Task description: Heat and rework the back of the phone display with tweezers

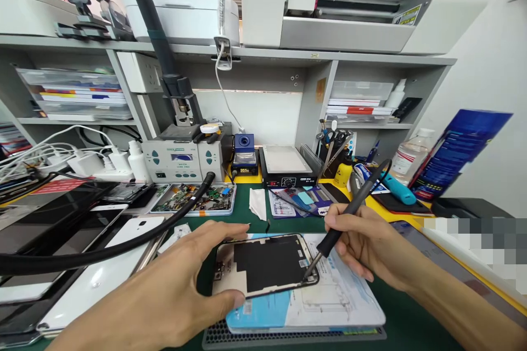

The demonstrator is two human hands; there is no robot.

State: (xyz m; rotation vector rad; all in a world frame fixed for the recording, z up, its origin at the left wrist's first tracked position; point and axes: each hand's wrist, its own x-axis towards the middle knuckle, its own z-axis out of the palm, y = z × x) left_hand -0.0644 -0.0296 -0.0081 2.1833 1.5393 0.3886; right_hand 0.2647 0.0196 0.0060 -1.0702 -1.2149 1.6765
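Observation:
A phone screen assembly (269,263), its black back facing up, lies on a blue and white box (337,307). My left hand (193,279) grips its left end, thumb on the near edge and fingers at the far edge. In my right hand (362,238) is a soldering iron (341,219), held like a pen by its dark handle. The iron's metal tip points down at the lower right corner of the screen assembly; whether it touches cannot be made out. Beneath the box is a grey perforated mat (255,340).
A hot air station (181,159) stands behind, its black hose (173,230) crossing the left side. A tray of circuit boards (206,197), a heating plate (284,164) and a soldering station (245,156) line the back. Phones (102,269) lie left; a clear bottle (411,156) stands right.

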